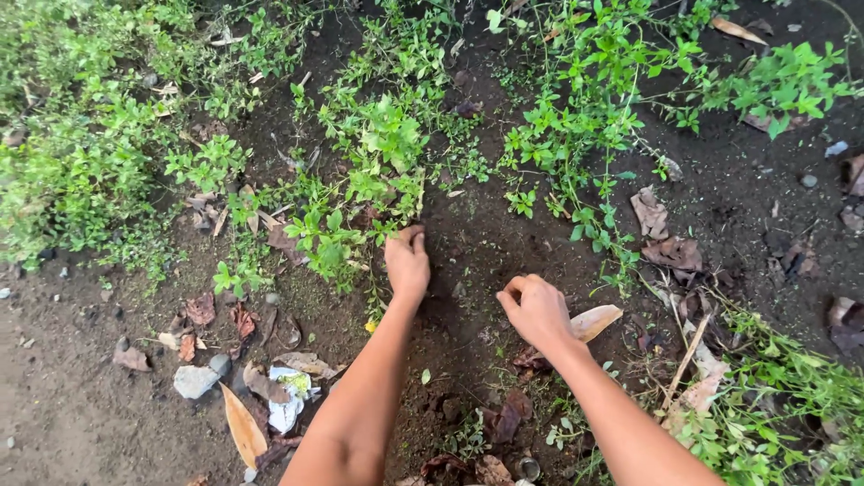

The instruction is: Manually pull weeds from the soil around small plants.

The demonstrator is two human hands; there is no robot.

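My left hand (407, 261) reaches forward over dark soil, its fingers closed at the base of a clump of small green weeds (378, 171). Whether it grips a stem is hidden by the fingers. My right hand (537, 310) rests lower and to the right on a patch of bare dark soil (468, 243), fingers curled shut, touching the ground. A pale dry leaf (596, 321) lies just beside its wrist. Both forearms come in from the bottom edge.
Thick green weeds (81, 162) cover the upper left, and more (594, 99) trail across the top right and bottom right. Dry leaves (241, 430), small stones (194, 382) and a scrap of white litter (286, 396) lie at lower left.
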